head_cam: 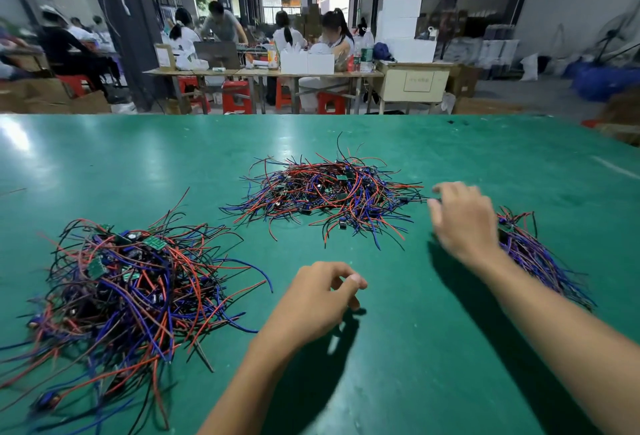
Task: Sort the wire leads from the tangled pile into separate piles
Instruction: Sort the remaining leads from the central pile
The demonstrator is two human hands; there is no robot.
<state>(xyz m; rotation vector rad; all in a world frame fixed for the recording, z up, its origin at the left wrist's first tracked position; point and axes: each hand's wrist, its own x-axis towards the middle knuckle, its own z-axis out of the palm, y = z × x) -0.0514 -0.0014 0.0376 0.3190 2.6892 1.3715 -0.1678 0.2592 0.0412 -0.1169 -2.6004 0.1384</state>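
Neither hand holds a wire: the left hand (pixel 317 299) hovers over bare green table (pixel 398 348) with its fingers loosely curled around nothing, thumb and forefinger tips apart, and the right hand (pixel 464 220) reaches forward with fingers spread and relaxed, its outline blurred. Taking the central tangled pile (pixel 329 192) of red, blue and black leads as the mark, the right hand's fingertips sit just beside the pile's right fringe, where whether they touch a lead cannot be told. The left hand is nearer the viewer than that pile and apart from it. A larger heap (pixel 128 292) with small green boards lies to the pile's left and nearer, and a mostly blue-purple bundle (pixel 533 254) lies to its right, partly behind the right forearm.
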